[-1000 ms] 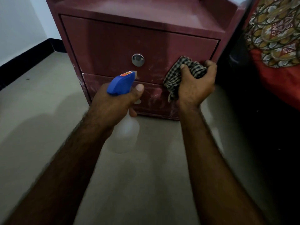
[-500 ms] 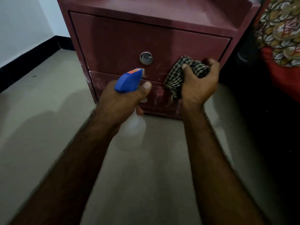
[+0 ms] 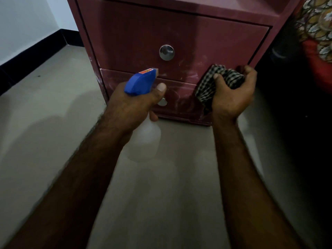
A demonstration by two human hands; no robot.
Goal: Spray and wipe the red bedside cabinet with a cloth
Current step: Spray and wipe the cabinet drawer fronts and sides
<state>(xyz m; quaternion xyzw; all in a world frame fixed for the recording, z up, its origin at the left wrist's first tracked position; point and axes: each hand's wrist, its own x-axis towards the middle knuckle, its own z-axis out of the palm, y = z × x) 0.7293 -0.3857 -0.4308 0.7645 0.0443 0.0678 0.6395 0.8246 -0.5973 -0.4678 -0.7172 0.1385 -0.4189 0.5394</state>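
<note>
The red bedside cabinet stood straight ahead of both hands, its drawer fronts facing me and streaked with pale smears. The right hand was the nearer one. Its fingers were curled tight round a bunched checked cloth, and it appeared to press the cloth against the front at the seam between the upper drawer and the lower drawer, close to the right edge.

The left hand was closed round the neck of the spray bottle, with the thumb laid beside the blue head. The bottle's pale body hung down toward the floor. Its nozzle pointed forward at that same seam, left of the cloth and just short of the front.

I judged the wipe would have to run leftward across the smears. I could not tell whether a finger sat on the trigger.
</note>
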